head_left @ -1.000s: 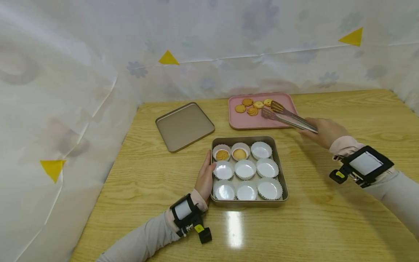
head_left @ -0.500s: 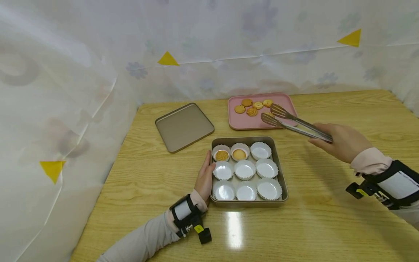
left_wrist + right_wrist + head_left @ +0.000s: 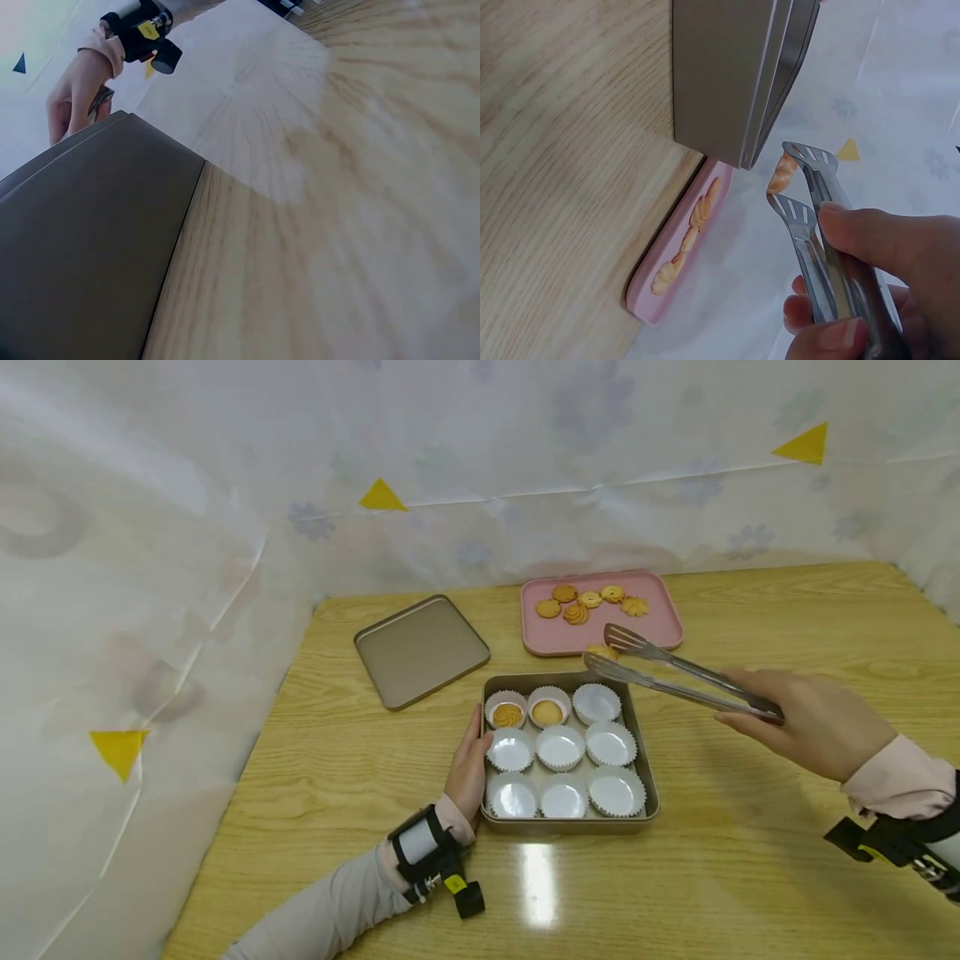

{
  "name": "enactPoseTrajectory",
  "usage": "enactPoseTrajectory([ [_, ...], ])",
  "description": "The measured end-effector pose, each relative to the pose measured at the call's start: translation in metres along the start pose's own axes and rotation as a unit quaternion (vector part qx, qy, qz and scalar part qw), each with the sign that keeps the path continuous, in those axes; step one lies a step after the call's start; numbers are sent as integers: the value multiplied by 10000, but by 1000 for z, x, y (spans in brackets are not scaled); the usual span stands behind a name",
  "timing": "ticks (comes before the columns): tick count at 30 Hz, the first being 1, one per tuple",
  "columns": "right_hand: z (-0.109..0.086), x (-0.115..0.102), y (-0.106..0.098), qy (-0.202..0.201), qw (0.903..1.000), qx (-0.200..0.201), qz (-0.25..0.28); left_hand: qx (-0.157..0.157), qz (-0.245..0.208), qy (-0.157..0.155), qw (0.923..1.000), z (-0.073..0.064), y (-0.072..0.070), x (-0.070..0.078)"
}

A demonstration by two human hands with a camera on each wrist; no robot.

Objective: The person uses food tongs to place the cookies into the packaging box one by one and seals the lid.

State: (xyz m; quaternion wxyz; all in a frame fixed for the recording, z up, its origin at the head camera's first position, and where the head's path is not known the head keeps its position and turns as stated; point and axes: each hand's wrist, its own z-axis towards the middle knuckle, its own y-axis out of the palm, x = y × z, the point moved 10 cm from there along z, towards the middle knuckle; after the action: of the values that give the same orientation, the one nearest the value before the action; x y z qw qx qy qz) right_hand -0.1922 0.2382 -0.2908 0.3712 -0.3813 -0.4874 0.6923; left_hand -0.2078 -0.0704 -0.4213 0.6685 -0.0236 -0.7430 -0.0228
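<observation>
My right hand [image 3: 813, 722] grips metal serving tongs [image 3: 690, 678]. Between the tong tips a cookie [image 3: 782, 174] is pinched, held in the air just above the far rim of a square metal baking tin [image 3: 570, 827]. My left hand [image 3: 468, 768] holds the tin's left wall, thumb over the rim. Inside the tin stand several white paper cups [image 3: 561, 748] in rows. The back-left cup holds a swirled cookie [image 3: 507, 716], and the one beside it a round cookie [image 3: 547, 712]. In the left wrist view the left hand is hidden.
A pink tray [image 3: 660, 631] bearing several cookies [image 3: 576, 614] lies at the back of the wooden table [image 3: 337, 793]. A flat metal lid or tray [image 3: 422, 652] lies left of it. A white patterned curtain [image 3: 480, 468] hangs behind the table.
My right hand has moved right and toward me, lifting the tongs with a cookie off the pink tray to the tin's far edge. My left hand and the tin stay put.
</observation>
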Motion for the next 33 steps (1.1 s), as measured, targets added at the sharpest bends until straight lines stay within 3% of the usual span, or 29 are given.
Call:
enactPoseTrajectory([
  [8,-15,-12,-4,-306,9994,178,-36,46,-1,-88,10000,0,-1,-2],
  [23,-15,-25,6,-238,9972,-502,-502,47,-72,-60,9999,2,-1,-2],
  [33,-10,-41,-4,-772,9946,-77,-696,77,-63,-116,9999,1,-1,-2],
])
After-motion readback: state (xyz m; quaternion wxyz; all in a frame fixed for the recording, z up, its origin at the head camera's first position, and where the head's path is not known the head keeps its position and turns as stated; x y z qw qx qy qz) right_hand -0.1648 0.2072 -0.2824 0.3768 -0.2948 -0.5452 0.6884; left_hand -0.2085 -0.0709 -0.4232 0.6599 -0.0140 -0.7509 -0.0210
